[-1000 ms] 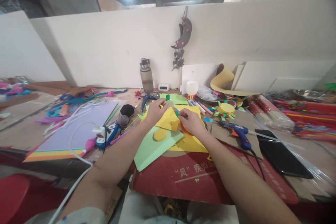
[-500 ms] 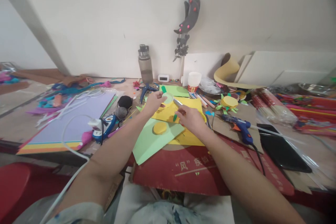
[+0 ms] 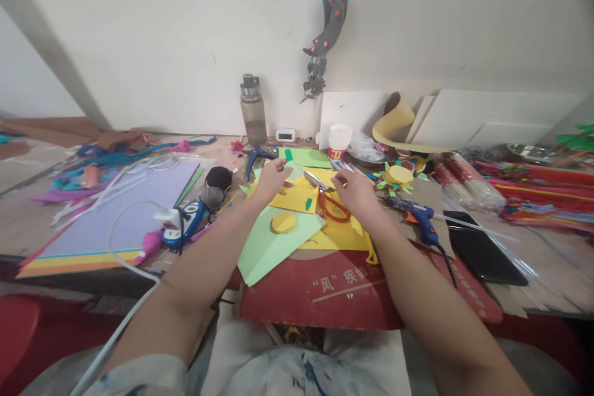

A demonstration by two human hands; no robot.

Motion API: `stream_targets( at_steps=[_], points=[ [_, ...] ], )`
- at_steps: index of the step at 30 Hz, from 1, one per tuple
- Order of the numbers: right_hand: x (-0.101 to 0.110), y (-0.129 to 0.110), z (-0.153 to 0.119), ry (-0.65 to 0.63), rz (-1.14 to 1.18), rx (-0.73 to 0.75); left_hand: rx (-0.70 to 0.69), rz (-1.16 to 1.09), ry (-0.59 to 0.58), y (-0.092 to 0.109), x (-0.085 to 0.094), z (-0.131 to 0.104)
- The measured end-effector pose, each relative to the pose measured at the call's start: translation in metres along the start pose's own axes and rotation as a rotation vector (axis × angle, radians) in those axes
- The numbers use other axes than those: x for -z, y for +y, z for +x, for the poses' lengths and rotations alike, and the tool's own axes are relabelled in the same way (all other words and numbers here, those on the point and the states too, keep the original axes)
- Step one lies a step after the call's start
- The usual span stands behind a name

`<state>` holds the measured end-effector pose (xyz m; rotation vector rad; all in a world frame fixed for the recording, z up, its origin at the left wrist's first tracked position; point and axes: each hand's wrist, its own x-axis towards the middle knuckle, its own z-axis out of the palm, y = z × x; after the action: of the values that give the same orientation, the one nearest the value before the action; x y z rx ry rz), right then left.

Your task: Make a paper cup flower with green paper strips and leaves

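Note:
Near the table's middle my left hand (image 3: 273, 178) is closed, its fingertips at the left edge of a pale green round disc (image 3: 295, 170). A green strip (image 3: 288, 155) sticks up beside those fingertips. My right hand (image 3: 356, 190) hovers just right of the scissors (image 3: 335, 207), fingers loosely bent and apart, with nothing visible in them. The scissors' red handles and metal blades lie over yellow paper (image 3: 338, 238). Another green piece (image 3: 309, 204) rests on the yellow paper. Closer to me, a yellow round (image 3: 283, 223) sits on a light green sheet (image 3: 260, 253).
A glue gun (image 3: 420, 219) and a black tablet-like slab (image 3: 485, 250) lie at the right. Behind stand a bottle (image 3: 253, 112) and a paper cup (image 3: 339, 141). A power strip (image 3: 188, 227) with a white cable (image 3: 111, 229) is at the left. Red cardboard (image 3: 288, 309) lies in front.
My right hand has let go of the scissors and moved right and up; their red handles now show. My left hand stays at the disc. The view has shifted slightly.

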<state>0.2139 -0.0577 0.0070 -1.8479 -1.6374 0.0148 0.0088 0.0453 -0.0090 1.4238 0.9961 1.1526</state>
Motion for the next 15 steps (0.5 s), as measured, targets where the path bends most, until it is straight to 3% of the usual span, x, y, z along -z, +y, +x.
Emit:
stream_targets(
  at_steps=[3,5,8,10,12,15],
  points=[
    [-0.004,0.0,0.003,0.014,0.114,-0.038,0.021,-0.031,-0.057,-0.009,-0.008,-0.002],
    [-0.002,-0.003,0.006,0.004,0.306,-0.117,0.031,-0.055,-0.087,-0.014,-0.012,-0.002],
    [0.011,-0.01,0.013,-0.029,0.671,-0.309,0.06,-0.048,-0.079,-0.02,-0.015,-0.003],
    [0.025,-0.011,0.017,0.005,0.769,-0.359,0.088,-0.041,-0.101,-0.023,-0.016,-0.004],
    [0.042,-0.006,0.016,0.041,0.675,-0.325,0.109,-0.036,-0.108,-0.025,-0.016,-0.004],
    [0.066,0.017,0.005,0.177,0.189,-0.213,0.132,-0.065,-0.11,-0.026,-0.016,-0.005]
  ],
)
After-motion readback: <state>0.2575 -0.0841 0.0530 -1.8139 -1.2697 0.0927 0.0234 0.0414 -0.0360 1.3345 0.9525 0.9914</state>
